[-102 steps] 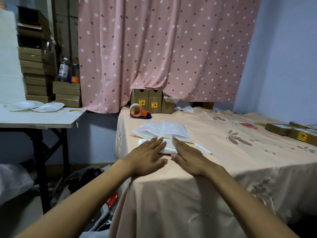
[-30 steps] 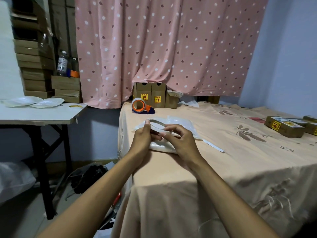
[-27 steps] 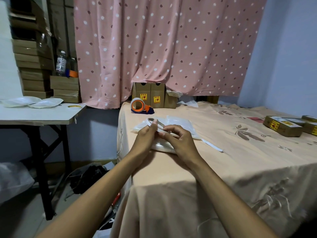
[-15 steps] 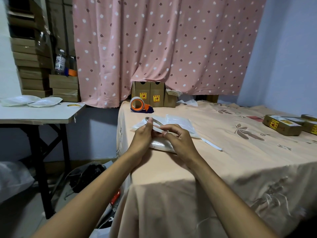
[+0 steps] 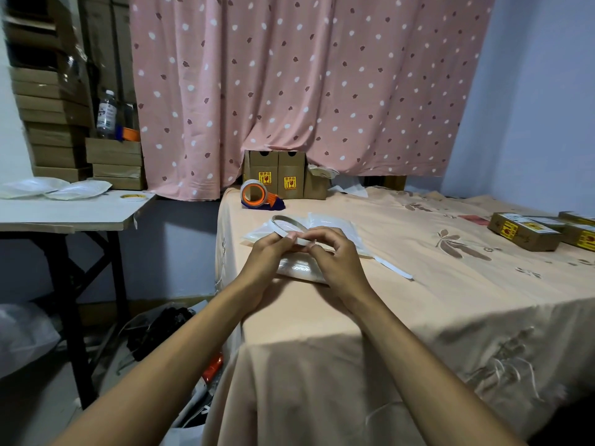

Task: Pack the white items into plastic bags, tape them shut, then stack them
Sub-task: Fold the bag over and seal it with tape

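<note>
Starting at your left, two white bagged items [image 5: 77, 189] lie on the side table [image 5: 64, 214], well apart from the work. Your left hand [image 5: 265, 257] is curled, thumb and fingers pinching the near side of a thin tape ring [image 5: 283, 217] held just above the bagged packet [image 5: 297, 270] on the bed's near edge. That packet looks light, soft and slick in its film, so take it by the folded mouth, not the middle. The tape is likely flimsy and quick to stick to itself; grip close to its loose end. Your right hand [image 5: 338, 262], fingers bent, pinches the same band beside your left thumb. A white strip [image 5: 394, 268] lies just to the right, brown boxes [image 5: 524, 233] further right
</note>
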